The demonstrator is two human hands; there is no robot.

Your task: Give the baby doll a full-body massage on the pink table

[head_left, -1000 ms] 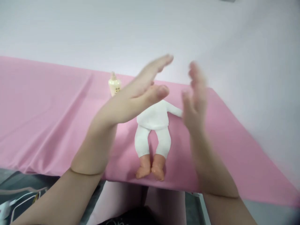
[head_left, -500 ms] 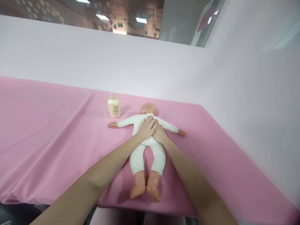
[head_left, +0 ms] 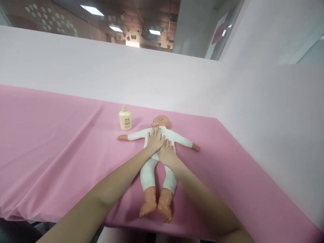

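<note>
A baby doll [head_left: 147, 172] with a white cloth body lies on the pink-covered table, arms spread and head away from me. Its head is turned to the left, and it seems to lie face down. My left hand [head_left: 155, 141] rests flat on its upper torso, fingers spread and pointing toward the head. Lower and to the right, my right hand [head_left: 167, 152] lies flat on the torso, its fingertips close to my left hand. Neither hand grasps anything. Both cover much of the doll's trunk.
A cream pump bottle [head_left: 125, 119] stands upright beyond the doll's left-side arm. The pink cloth [head_left: 63, 148] has folds at the left. White walls [head_left: 141, 77] border the table at the back and right, with a window [head_left: 141, 20] above.
My right hand has slid down the doll's torso, toward its hips. My left hand has moved slightly left and its fingers are more spread. The camera view has tilted up a little.
</note>
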